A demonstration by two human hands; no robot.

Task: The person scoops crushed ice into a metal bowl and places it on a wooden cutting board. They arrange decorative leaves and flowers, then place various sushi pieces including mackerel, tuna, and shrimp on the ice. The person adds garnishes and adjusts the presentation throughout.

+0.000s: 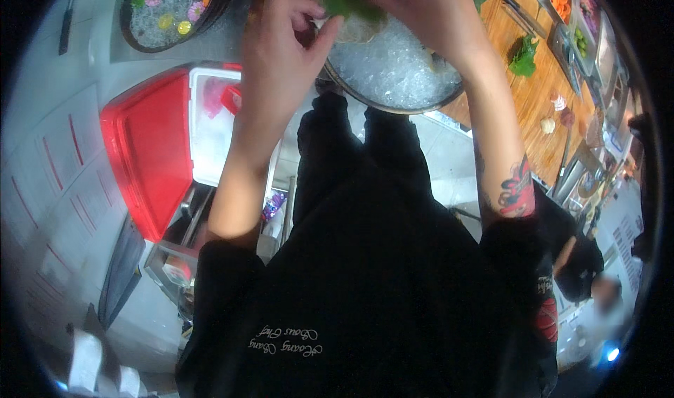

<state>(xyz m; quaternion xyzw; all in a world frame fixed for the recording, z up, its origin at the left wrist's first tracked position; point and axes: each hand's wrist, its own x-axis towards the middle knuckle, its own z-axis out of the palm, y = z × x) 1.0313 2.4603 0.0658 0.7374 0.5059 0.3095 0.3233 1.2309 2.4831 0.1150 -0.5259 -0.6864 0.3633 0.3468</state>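
Observation:
A jagged-edged green leaf (pixel 354 6) lies over a pale, ribbed shell (pixel 361 30) at the top of the view. Below them is a dark-rimmed round bowl (pixel 393 110) filled with crushed ice (pixel 393 64). My left hand (pixel 291 36) has its thumb and fingers closed at the leaf's left edge, beside the shell. From the other side my right hand (pixel 411 4) presses its thumb on the leaf; its other fingers are partly cut off by the frame's upper edge.
To the left stand an ice-filled bowl (pixel 125 29) with flowers and a white cooler box (pixel 210 148) with its red lid (pixel 144 145) raised. On the right, a wooden board (pixel 544 134) bears another green leaf (pixel 523 55) and tongs (pixel 521 15). Ingredient trays line the far right; another person (pixel 579 264) is lower right.

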